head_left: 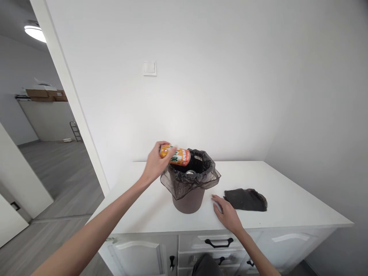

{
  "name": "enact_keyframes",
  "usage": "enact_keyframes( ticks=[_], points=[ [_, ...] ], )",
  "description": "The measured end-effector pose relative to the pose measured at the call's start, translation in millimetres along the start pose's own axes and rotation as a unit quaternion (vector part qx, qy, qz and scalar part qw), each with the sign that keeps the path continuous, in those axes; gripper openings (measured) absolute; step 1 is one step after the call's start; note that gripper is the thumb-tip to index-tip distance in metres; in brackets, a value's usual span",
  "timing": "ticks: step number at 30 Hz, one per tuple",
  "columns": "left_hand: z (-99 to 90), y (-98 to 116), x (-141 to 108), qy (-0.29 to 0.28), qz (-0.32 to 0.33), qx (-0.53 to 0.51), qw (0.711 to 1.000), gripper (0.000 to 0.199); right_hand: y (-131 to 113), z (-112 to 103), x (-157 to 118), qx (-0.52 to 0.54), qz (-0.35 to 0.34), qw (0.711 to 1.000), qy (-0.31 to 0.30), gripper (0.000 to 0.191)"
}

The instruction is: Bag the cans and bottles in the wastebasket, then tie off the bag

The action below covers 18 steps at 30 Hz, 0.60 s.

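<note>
My left hand (157, 160) is closed around an orange and white drink can (180, 156), tilted on its side over the mouth of a small trash bin (188, 201). A dark, see-through trash bag (184, 186) lines the bin, its edge folded out over the rim. Inside, the silvery top of another can (190, 173) shows. My right hand (227, 214) rests on the white cabinet top to the right of the bin, fingers apart and holding nothing. Close beside it lies a folded black plastic bag (246, 199).
The white cabinet (290, 199) stands against a plain wall, with doors and drawers with black handles (219, 242) below. A light switch (150, 69) is on the wall. At the left, a doorway shows another room with cardboard boxes (43, 94).
</note>
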<state>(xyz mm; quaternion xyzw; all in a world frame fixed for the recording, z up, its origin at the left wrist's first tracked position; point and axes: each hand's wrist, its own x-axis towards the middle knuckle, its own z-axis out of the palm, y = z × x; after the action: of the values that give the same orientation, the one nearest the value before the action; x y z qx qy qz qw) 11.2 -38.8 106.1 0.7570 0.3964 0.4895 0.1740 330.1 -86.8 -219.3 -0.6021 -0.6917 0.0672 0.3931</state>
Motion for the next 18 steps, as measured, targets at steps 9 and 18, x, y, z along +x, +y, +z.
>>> enact_keyframes(
  ticks=[9,18],
  points=[
    [60.8,-71.4,39.0,0.042,0.017,0.010,0.999,0.055,-6.1,-4.6,2.8,-0.004,-0.005,1.000,0.009,0.038],
    [-7.0,-204.0,-89.7,0.009,-0.132,0.214,0.968,0.061,-7.2,-6.2,1.8,0.001,-0.003,1.000,0.018,0.036]
  ],
)
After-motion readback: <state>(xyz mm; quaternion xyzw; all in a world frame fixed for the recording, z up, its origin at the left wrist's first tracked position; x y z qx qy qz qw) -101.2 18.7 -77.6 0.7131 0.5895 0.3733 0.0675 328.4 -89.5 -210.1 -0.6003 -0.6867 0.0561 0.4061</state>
